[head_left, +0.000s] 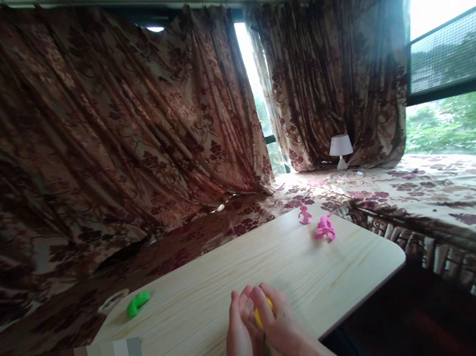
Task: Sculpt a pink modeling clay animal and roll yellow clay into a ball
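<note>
Between my two hands, over the near side of the table, sits a small yellow object (257, 317). Only slivers of it show, so its kind and full shape are hidden. My left hand (243, 336) is cupped along its left side with the palm turned inward. From the right, my right hand (280, 321) curls its fingers over the yellow object and presses it toward the left palm. The hands touch each other around it.
A pale wooden table (187, 309) carries a green curved toy (137, 304) at left. Two pink pieces, a small figure (304, 215) and a tangled toy (325, 228), lie at the far right. Behind stand a white lamp (341, 150), floral curtains (141, 127) and a cloth-covered ledge (443, 191).
</note>
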### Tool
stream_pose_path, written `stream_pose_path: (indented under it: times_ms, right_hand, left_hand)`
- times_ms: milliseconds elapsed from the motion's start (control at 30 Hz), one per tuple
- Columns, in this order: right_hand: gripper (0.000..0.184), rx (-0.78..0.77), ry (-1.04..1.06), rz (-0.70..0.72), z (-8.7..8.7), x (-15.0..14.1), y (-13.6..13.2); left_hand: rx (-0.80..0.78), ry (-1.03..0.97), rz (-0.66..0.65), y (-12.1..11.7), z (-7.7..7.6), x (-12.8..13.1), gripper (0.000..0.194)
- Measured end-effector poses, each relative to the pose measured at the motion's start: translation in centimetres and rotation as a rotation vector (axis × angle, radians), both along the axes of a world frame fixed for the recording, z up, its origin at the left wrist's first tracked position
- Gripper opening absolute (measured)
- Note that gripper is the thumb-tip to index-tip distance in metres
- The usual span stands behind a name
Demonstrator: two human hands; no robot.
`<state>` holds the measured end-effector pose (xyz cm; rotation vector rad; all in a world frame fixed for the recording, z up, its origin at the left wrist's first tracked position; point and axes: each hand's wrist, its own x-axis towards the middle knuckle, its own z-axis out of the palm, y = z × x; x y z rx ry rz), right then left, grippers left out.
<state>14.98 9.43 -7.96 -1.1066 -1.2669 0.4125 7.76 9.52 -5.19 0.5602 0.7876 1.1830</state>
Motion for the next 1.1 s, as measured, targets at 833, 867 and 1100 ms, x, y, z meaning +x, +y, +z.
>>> stream_pose_path:
  times_ms: [833, 867, 1100]
  right_hand:
    - [0.024, 0.189, -0.044, 0.15, 2.8, 0.5, -2.3]
    - [0.019, 0.168, 0.005, 0.133, 2.8, 0.6, -2.0]
    - [0.047, -0.029, 0.326, -0.011, 1.0, 1.3, 0.8]
  left_hand:
    - [0.047, -0.064, -0.102, -0.2, 1.8, -0.5, 0.039]
    - [0.056, -0.083, -0.167, -0.6, 1.9, -0.4, 0.042]
    - [0.065, 0.105, -0.095, -0.9, 1.0, -0.7, 0.047]
